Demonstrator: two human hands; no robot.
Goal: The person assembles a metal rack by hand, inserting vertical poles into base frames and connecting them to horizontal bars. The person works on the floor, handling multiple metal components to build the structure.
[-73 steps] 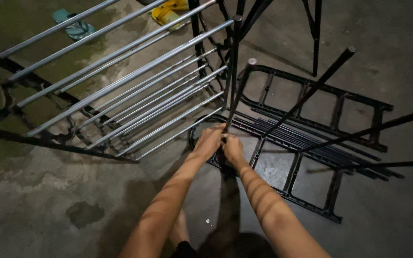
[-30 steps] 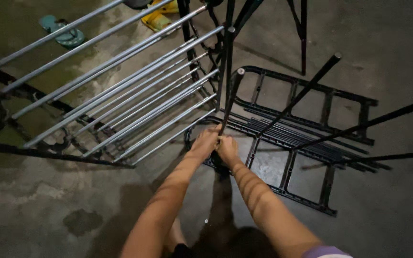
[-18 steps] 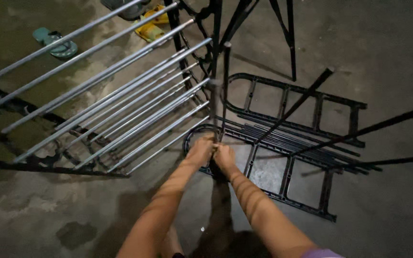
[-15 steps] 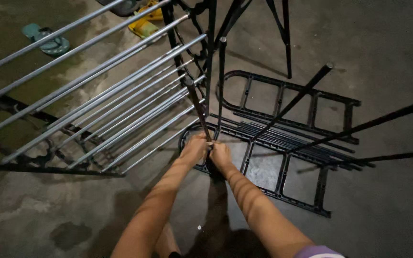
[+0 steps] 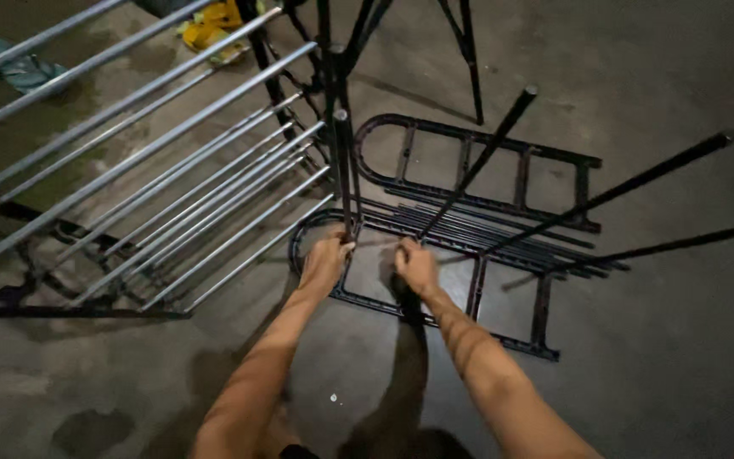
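My left hand (image 5: 324,262) is closed around the foot of an upright black pole (image 5: 342,170) that rises toward the camera. My right hand (image 5: 416,265) is closed on the low end of a slanted black rod (image 5: 486,153) that leans up to the right. Both hands are low, just above a black ladder-shaped metal frame (image 5: 473,293) lying flat on the concrete floor. A second black frame (image 5: 469,191) with a rounded end lies behind it, and a bundle of thin black rods (image 5: 503,242) lies between the two.
A rack of several silver metal tubes (image 5: 172,183) slants across the left. More black rods (image 5: 639,183) stick up on the right. A yellow object (image 5: 206,30) and a teal sandal (image 5: 19,72) lie far left. Black stand legs (image 5: 469,59) rise at the top.
My hands, close together on one pole before, have drawn apart. The left keeps the upright pole; the right now grips the slanted rod. The view has shifted right.
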